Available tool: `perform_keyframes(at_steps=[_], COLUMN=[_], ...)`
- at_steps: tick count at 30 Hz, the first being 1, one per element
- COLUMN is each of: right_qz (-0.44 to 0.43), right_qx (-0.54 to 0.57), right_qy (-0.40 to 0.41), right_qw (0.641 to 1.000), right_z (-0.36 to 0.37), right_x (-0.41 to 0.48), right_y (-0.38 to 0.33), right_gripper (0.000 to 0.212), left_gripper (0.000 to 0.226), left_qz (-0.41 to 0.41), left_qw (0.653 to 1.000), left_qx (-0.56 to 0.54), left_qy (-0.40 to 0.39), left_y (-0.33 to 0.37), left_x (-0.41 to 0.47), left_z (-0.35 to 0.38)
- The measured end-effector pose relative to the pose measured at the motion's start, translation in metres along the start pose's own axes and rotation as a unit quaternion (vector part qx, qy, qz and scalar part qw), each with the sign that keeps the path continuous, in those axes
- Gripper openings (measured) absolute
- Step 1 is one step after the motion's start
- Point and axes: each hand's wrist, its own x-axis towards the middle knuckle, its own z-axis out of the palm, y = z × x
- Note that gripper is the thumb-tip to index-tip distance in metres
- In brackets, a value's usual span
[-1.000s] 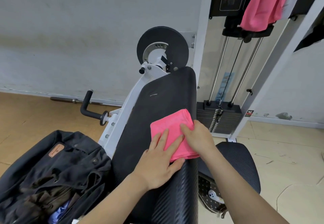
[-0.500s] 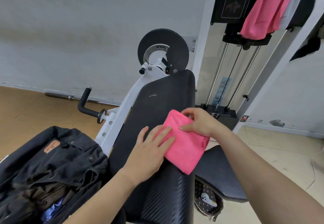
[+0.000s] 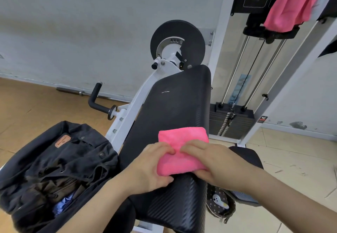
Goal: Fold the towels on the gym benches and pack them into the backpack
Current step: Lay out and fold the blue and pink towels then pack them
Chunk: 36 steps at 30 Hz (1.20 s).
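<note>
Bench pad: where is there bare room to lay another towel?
The bench pad is bare between the pink towel and the weight disc. Lower down it is crowded: left hand and right hand grip the towel, open backpack alongside.

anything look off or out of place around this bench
A pink cloth hangs unfolded over the weight machine at upper right. The bench pad bears a small pale scuff near its upper end. The folded pink towel, gripped by the left hand and right hand, looks neat.
</note>
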Motion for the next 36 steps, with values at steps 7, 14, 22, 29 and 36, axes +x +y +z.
perform_keyframes(at_steps=[7, 14, 22, 29, 36], right_qz=[0.17, 0.243, -0.007, 0.092, 0.318], right_qx=[0.249, 0.122, -0.209, -0.015, 0.465], right_qy=[0.15, 0.218, 0.213, 0.068, 0.184], right_qw=[0.942, 0.937, 0.954, 0.993, 0.806], right_z=[-0.001, 0.007, 0.022, 0.001, -0.012], right_x=[0.028, 0.052, 0.037, 0.035, 0.061], right_y=[0.033, 0.029, 0.037, 0.049, 0.028], right_gripper=[0.011, 0.025, 0.025, 0.049, 0.027], left_gripper=[0.017, 0.024, 0.018, 0.066, 0.017], left_qz=[-0.195, -0.288, -0.053, -0.021, -0.237], left_qw=[0.913, 0.885, 0.955, 0.998, 0.865], left_qx=[-0.338, -0.297, 0.131, 0.031, -0.418], left_qy=[0.116, 0.215, 0.262, 0.048, 0.144], left_y=[-0.002, 0.001, 0.002, -0.017, 0.013], left_x=[0.027, 0.054, 0.056, 0.041, 0.041], left_z=[-0.003, 0.008, 0.008, 0.007, -0.005])
